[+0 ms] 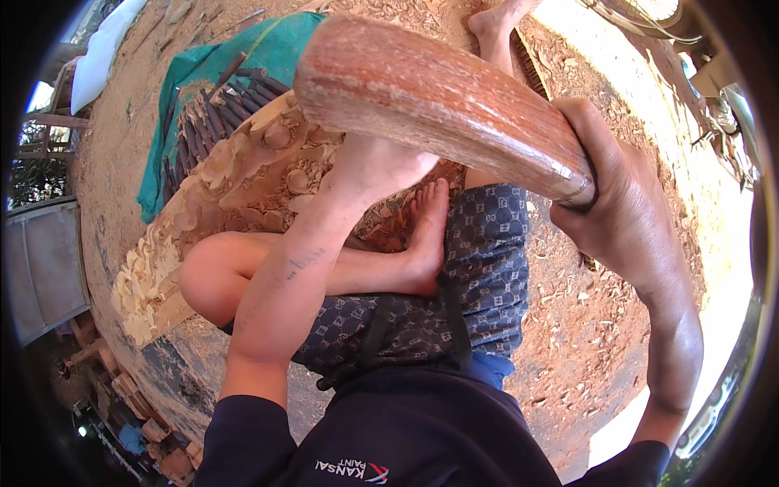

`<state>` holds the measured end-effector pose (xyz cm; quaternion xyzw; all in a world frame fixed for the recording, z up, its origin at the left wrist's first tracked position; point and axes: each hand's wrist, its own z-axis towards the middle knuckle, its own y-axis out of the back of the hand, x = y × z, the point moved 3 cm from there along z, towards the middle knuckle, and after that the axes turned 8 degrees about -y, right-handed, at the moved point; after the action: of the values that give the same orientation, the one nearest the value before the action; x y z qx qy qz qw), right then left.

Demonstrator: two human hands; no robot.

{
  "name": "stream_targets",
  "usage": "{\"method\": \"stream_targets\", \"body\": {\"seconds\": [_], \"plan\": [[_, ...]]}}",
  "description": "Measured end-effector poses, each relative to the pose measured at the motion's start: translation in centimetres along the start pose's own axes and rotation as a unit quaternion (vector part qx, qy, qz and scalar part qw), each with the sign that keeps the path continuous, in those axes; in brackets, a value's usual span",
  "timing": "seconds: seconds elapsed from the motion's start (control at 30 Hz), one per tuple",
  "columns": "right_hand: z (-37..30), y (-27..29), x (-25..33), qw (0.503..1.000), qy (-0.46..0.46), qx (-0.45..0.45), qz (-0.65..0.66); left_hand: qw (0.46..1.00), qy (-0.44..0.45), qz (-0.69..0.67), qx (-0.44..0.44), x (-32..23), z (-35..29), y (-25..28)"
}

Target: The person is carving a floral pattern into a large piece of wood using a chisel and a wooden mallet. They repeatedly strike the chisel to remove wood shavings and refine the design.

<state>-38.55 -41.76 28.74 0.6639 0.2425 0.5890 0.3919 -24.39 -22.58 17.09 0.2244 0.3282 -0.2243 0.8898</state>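
In the head view, a thick wooden mallet (438, 101) slants from upper centre to right of centre, reddish-brown, glossy, streaked with grain, its narrower end clenched in the right hand (621, 199). Its broad end partly hides the left hand (385, 166), upper centre; whether that grasps anything, I cannot tell. Carved pale wood (154, 268) lies left.

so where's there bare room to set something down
Roomiest is the chip-strewn ground between the patterned shorts and right forearm. Another: the sandy patch between the green cloth and the white bundle, upper left. Crowded: the green cloth itself, packed with dark rod-like tools, and the carved wood, with left hand and wooden mallet above it.
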Motion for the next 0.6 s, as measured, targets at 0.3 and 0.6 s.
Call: {"method": "stream_targets", "body": {"seconds": [0.3,0.6], "plan": [[-4.1,-1.0,-4.0,0.973,-0.15,-0.055,0.168,0.969,0.132,-0.168,-0.126,-0.5,2.5,2.2],[-5.1,-0.5,-4.5,0.961,-0.167,-0.082,0.206,0.965,0.177,-0.142,-0.131,0.7,1.8,2.5]]}}
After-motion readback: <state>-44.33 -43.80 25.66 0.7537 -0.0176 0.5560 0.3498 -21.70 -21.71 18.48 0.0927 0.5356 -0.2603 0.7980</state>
